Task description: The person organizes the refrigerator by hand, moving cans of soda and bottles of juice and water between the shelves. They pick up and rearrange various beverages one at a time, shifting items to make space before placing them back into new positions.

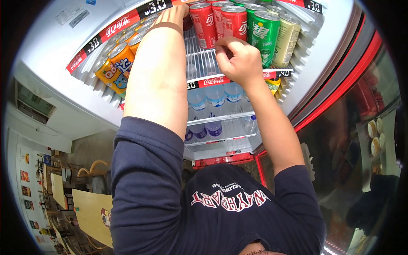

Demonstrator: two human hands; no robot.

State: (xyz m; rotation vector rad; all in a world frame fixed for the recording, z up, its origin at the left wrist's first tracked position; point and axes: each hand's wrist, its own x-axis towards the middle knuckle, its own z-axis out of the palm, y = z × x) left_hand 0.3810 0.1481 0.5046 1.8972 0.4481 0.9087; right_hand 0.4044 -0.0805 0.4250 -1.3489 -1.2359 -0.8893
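Note:
My left arm stretches up into an upright drinks fridge. At the top edge my left hand (173, 18) has its fingers around a dark red can (187, 22); part of the hand is out of frame. My right hand (240, 59) is curled closed in front of the shelf, knuckles right by a red cola can (233, 25), with nothing visible in it. Another red can (202, 25) stands to the left of that one. Green cans (264, 36) and pale yellow cans (287, 40) are lined up on the right, orange cans (112, 70) on the left.
A Coca-Cola price strip (212, 81) edges the shelf below my right hand. Water bottles (214, 95) fill lower shelves. The fridge's side wall (325, 46) and a red-edged glass door (340, 91) stand on the right. Tables (91, 212) and chairs are at lower left.

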